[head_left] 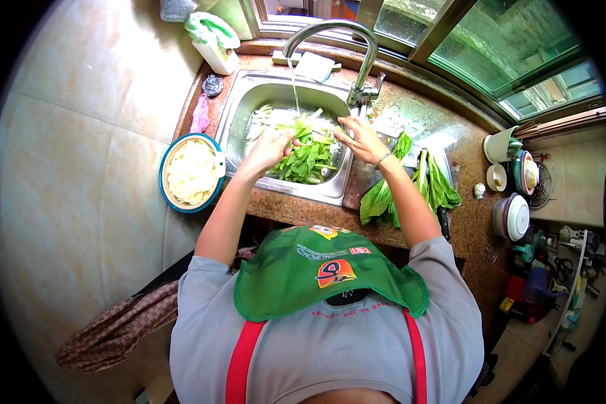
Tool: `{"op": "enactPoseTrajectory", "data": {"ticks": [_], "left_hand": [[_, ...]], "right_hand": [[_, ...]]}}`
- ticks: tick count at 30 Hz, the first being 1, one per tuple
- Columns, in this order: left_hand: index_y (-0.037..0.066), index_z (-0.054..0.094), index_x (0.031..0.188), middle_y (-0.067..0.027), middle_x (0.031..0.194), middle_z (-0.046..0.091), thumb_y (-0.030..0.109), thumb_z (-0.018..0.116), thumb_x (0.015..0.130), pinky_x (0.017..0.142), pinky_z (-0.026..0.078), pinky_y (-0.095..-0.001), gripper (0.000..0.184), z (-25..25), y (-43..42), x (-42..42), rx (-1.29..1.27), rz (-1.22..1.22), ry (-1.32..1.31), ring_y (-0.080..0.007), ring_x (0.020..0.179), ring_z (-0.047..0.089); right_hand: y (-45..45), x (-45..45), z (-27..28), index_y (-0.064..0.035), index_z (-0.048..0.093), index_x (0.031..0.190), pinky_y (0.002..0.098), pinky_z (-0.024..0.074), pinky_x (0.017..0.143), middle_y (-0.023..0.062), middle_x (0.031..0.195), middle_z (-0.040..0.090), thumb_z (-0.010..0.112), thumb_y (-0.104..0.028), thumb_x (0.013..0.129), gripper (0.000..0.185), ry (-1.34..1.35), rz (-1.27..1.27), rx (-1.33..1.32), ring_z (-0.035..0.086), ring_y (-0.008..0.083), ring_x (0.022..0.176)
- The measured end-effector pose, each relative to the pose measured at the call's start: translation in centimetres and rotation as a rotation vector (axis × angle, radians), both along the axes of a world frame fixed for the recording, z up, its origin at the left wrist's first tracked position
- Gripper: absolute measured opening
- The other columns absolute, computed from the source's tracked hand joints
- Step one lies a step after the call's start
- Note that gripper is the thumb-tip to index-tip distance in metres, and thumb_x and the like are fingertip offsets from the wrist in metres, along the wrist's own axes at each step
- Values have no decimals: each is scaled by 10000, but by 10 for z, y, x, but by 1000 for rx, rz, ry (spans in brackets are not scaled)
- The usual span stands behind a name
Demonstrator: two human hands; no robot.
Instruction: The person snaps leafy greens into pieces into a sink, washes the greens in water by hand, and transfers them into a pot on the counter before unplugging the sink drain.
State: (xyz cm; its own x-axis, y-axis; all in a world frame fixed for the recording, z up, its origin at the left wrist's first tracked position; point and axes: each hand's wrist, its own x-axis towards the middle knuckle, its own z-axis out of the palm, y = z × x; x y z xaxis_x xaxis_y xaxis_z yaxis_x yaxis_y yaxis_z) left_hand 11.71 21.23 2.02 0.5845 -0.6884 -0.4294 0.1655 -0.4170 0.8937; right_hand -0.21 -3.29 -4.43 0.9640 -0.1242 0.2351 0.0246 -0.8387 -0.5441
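1. One speckled surface (pixel 276 201) surrounds the sink (pixel 257 94), beside a window (pixel 505 47).
2. Narrow strip between sink and front edge.
3. Greens (pixel 304 168) in sink; left hand (pixel 272 149) at them, grip unclear; right hand (pixel 363 139) released.

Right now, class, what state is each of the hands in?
Left hand: curled at the leafy greens; whether it grips them can't be told.
Right hand: open, nothing visibly held.

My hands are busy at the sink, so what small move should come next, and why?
Perhaps lower your right hand into the greens and turn them under the running water: it falls into the sink, your left hand is at the greens, and the right looks open.
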Motion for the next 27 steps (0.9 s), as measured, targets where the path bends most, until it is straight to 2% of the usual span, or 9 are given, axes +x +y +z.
{"op": "enactPoseTrajectory", "data": {"ticks": [1,3,4,7,9,11,13,16,27], "left_hand": [[11,622,921,-10,655,552,255,468,971,448,362,-224,292,-3,-1,-4,13,29,10,-72,501,453],[0,619,960,-19,672,572,251,462,980,456,389,-223,296,-2,-4,-12,27,59,19,-81,501,484],[-2,613,978,-23,679,579,252,462,980,462,403,-222,295,3,-5,-16,25,48,33,-87,491,496],[4,600,1004,-27,703,596,254,470,982,451,403,-222,282,1,-9,-23,1,43,81,-92,464,507],[10,590,998,-16,711,572,259,470,985,443,386,-220,277,-10,-9,-22,-60,93,228,-88,468,483],[19,580,991,-7,706,532,269,470,988,439,371,-216,273,-18,-10,-25,-136,188,354,-87,502,466],[29,568,976,1,698,501,275,460,993,448,367,-204,269,-19,-11,-24,-291,360,688,-91,543,461],[34,556,958,-17,725,505,278,458,995,457,367,-196,266,-27,-16,-25,-297,442,687,-94,561,474],[15,505,991,-18,727,440,276,442,1002,464,294,-204,269,-64,-35,-2,-356,593,511,-76,533,366]], "right_hand": [[8,6,7,0,557,1218,371,462,890,193,1030,626,503,-538,904,625,0,0,0,587,330,993],[24,18,22,4,581,1186,328,487,823,146,1029,642,525,-475,921,551,104,-74,552,611,232,939],[34,23,36,0,647,1089,261,494,715,72,953,666,606,-342,910,388,212,-100,975,611,123,836],[43,30,35,-3,697,975,219,475,614,-7,812,655,676,-224,873,245,182,-46,1060,592,75,722],[53,30,43,-14,723,879,243,463,573,-2,713,648,706,-186,843,177,122,-93,1052,585,96,649],[66,22,58,-40,728,880,263,455,555,44,698,648,710,-168,825,141,-168,-82,550,583,123,613],[79,14,56,-59,719,820,309,470,560,93,688,616,707,-109,770,71,-289,39,359,597,231,616],[99,-3,60,-69,713,858,324,480,586,81,688,603,693,-85,763,98,-368,93,188,599,235,633],[96,-38,87,-36,725,867,265,488,567,103,736,669,718,-44,770,98,-334,41,426,629,161,628]]}}
